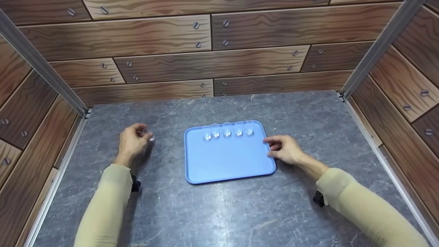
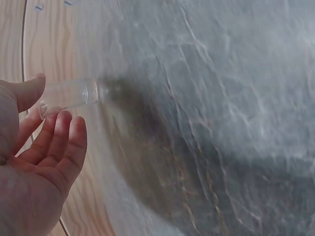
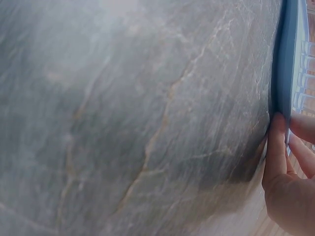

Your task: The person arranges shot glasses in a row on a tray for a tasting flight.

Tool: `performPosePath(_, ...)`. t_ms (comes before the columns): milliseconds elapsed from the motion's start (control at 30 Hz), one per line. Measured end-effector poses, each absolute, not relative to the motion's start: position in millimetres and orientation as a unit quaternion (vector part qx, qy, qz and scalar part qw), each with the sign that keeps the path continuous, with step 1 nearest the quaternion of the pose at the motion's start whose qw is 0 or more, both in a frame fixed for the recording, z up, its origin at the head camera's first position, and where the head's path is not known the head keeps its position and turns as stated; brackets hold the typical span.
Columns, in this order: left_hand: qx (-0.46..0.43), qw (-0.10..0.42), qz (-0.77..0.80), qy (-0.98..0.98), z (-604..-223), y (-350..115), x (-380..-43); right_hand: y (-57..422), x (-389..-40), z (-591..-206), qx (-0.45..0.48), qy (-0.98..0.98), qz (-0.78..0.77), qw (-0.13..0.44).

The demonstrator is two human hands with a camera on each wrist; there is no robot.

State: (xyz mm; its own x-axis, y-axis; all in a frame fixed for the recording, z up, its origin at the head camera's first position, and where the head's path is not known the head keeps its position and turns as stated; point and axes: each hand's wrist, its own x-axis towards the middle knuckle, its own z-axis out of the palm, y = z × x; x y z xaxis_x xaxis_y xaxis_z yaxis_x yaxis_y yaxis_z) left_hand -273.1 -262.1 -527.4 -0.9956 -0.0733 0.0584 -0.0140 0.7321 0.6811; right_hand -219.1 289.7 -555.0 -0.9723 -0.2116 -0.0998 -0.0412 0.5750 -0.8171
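Note:
My left hand [image 1: 132, 140] pinches a clear shot glass [image 2: 74, 94] by its rim end, between thumb and fingers. Its thick base is right at the grey tabletop, left of the tray. A blue rectangular tray [image 1: 226, 157] lies in the middle of the table. Several more clear shot glasses [image 1: 227, 132] stand upright on it, in a row along the far side. At the tray's right edge, my right hand [image 1: 286, 150] grips the rim with thumb and fingers. The right wrist view shows these fingers [image 3: 276, 147] against the tray's side.
The tabletop [image 1: 219, 209] is grey with a marble pattern. Wood-plank panels [image 1: 164, 39] rise behind it and on both sides, with metal posts [image 1: 380, 44] at the back corners. Metal strips [image 1: 51, 202] run along the side edges.

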Motion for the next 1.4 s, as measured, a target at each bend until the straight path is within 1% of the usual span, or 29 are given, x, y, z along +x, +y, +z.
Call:
performPosePath(367, -0.008, 0.042, -0.372, -0.927, -520.8, -241.9, -273.1, 289.0, -219.4, -555.6, -0.071, 0.872, -0.473, 0.104)
performPosePath(767, -0.034, 0.019, -0.386, -0.922, -519.0, -218.7, -274.1, 288.3, -217.7, -553.1, -0.07, 0.878, -0.464, 0.098)
performPosePath(900, -0.043, 0.011, -0.388, -0.92, -519.2, -208.4, -275.2, 289.0, -218.1, -554.3, -0.072, 0.877, -0.465, 0.095)
performPosePath(1100, -0.065, 0.016, -0.392, -0.917, -516.9, -190.0, -277.5, 289.2, -218.7, -553.9, -0.073, 0.881, -0.458, 0.092)
performPosePath(1400, -0.08, 0.007, -0.399, -0.914, -519.7, -163.9, -278.8, 288.3, -218.0, -553.4, -0.069, 0.874, -0.471, 0.095)
